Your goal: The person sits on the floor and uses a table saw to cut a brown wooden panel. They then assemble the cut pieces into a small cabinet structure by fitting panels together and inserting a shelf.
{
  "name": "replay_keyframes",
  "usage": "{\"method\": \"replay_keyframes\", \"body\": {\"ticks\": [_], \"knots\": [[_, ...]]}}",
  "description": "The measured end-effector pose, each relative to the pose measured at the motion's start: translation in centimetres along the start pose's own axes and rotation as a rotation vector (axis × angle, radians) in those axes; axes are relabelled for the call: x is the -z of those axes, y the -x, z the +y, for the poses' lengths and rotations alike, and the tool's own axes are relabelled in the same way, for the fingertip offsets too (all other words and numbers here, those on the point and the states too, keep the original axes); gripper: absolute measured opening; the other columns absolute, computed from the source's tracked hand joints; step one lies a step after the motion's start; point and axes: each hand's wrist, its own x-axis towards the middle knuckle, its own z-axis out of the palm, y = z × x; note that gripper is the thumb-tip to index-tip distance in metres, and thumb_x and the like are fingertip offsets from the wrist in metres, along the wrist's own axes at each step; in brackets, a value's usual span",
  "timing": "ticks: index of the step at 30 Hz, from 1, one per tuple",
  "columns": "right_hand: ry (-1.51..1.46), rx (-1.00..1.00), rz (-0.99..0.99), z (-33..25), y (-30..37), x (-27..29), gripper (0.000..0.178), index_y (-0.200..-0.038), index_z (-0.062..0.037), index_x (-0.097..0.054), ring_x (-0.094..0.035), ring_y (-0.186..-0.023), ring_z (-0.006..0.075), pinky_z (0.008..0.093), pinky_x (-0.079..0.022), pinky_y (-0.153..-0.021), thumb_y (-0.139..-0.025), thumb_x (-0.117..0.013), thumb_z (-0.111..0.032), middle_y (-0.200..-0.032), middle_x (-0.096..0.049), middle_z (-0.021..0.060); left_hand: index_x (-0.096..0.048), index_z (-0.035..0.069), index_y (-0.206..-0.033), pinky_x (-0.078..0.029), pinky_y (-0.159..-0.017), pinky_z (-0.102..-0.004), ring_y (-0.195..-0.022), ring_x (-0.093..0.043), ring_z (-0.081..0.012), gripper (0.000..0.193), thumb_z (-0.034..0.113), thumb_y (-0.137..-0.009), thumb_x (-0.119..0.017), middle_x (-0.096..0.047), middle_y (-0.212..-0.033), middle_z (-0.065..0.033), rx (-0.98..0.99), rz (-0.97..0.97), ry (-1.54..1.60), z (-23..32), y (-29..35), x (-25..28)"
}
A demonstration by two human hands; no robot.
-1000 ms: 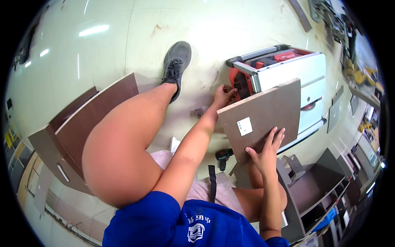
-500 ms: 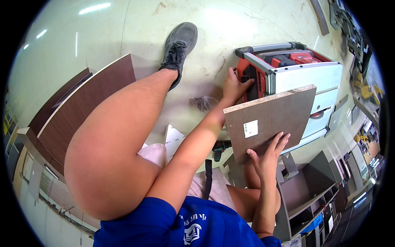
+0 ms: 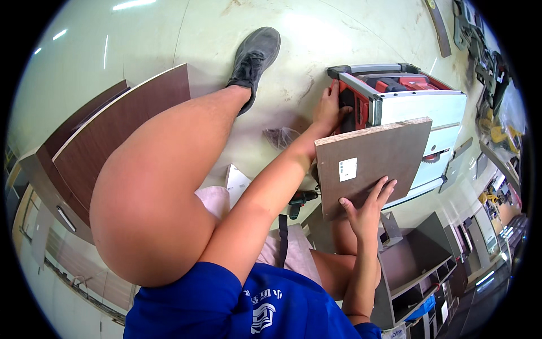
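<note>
My left hand reaches to the red and black end panel of a table saw. Its fingers lie along the panel's edge, with the thumb over the dark part; some fingertips are hidden. My right hand rests flat against the face of a brown chipboard panel, fingers and thumb spread. The panel bears a white label and stands tilted by the saw, its raw edge upward. It covers part of the white saw table. Beyond the panel, the round saw blade shows through its slot.
A cordless drill and a clear bag of small parts lie on the floor near my left forearm. Dark brown boards stand at the left. A grey open cabinet is at the lower right. Tools and plastic wrap lie far right.
My left hand has shifted up along the saw's end panel, its fingers straighter. The chipboard panel sits slightly further right in view, my right hand still on it. The view has moved a little.
</note>
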Motion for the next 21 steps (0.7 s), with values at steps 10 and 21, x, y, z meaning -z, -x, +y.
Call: {"method": "replay_keyframes", "body": {"ticks": [10, 21], "knots": [[-0.191, 0.149, 0.260, -4.6, -1.4, 0.3, 0.093, -0.150, -0.0005, -0.028, -0.015, -0.146, 0.0492, 0.0535, -0.020, -0.117, -0.076, -0.080, -0.022, -0.158, -0.012, 0.0302, -0.027, 0.006, -0.151, -0.049, -0.094, -0.0448, -0.115, -0.056, -0.0398, 0.097, 0.021, -0.073, -0.083, -0.049, -0.131, -0.0219, 0.065, -0.040, -0.052, -0.1, -0.7, 0.2], [0.201, 0.859, 0.219, -8.5, -12.4, 3.1, 0.035, -0.106, -0.0100, -0.070, -0.049, -0.125, 0.0318, 0.0618, -0.015, -0.115, -0.082, -0.067, -0.036, -0.125, -0.060, 0.0066, -0.027, 0.009, -0.151, -0.052, -0.088, -0.0477, -0.112, -0.057, -0.0417, 0.096, 0.023, -0.074, -0.083, -0.049, -0.130, -0.0219, 0.071, -0.074, -0.143, 0.1, -0.5, 0.3]]}}
